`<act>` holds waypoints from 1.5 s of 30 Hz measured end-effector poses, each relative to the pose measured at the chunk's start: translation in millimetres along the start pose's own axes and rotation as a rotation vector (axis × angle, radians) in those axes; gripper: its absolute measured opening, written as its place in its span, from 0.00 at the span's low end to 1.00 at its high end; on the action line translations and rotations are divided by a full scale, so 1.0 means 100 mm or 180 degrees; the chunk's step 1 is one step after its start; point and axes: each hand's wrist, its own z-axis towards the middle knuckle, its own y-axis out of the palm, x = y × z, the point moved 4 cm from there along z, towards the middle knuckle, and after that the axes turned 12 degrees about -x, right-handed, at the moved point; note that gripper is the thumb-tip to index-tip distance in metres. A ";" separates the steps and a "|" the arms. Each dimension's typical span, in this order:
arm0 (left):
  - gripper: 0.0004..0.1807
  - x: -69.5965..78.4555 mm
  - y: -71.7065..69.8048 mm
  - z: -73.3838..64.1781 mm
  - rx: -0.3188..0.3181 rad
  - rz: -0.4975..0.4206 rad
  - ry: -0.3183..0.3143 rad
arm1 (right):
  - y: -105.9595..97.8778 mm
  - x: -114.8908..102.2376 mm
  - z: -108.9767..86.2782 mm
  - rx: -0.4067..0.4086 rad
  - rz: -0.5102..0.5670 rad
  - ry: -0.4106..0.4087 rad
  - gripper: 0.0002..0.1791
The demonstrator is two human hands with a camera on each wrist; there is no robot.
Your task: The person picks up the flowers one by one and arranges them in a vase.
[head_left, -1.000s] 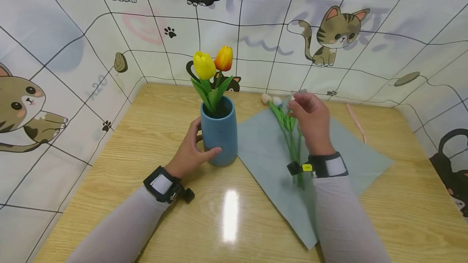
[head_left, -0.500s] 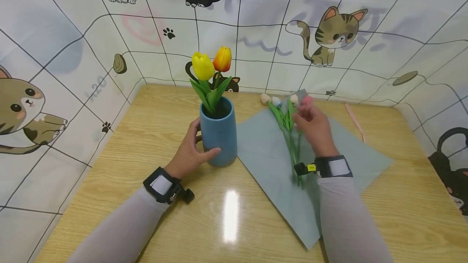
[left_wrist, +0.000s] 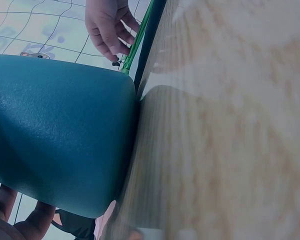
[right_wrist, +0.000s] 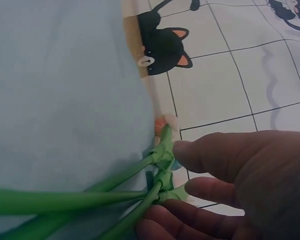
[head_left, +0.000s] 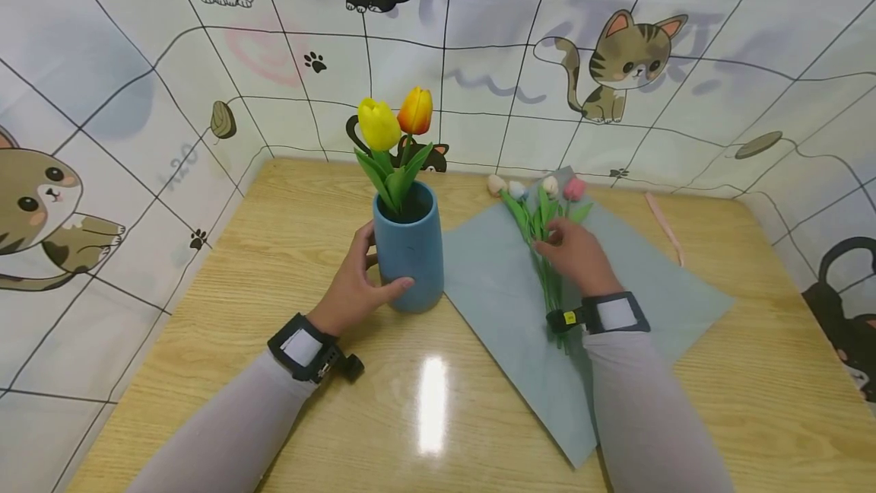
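My left hand (head_left: 352, 287) grips the side of a blue vase (head_left: 411, 257) standing upright on the table. A yellow tulip (head_left: 379, 124) and an orange-red tulip (head_left: 415, 110) rise out of it. Several more artificial tulips lie on grey-blue wrapping paper (head_left: 493, 280): a pink one (head_left: 574, 189), a white one (head_left: 550, 187), a pale blue one (head_left: 517, 189) and a peach one (head_left: 496, 186). My right hand (head_left: 582, 253) is over their leaves; in the right wrist view the thumb and fingers (right_wrist: 212, 190) are parted, right at the green leaves (right_wrist: 162, 155).
A pink ribbon (head_left: 665, 228) lies on the wooden table (head_left: 308, 196) beyond the paper's right side. Cloth walls (head_left: 479, 59) printed with cats and grid lines close off the back and sides.
My right hand has come back from the flower heads toward the leaves and stems, uncovering the pink and white tulips. My left hand stays on the vase.
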 end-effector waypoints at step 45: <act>0.54 -0.02 -0.01 0.00 -0.0003 0.0035 -0.0042 | 0.02 0.08 0.01 -0.0101 -0.0031 0.0142 0.23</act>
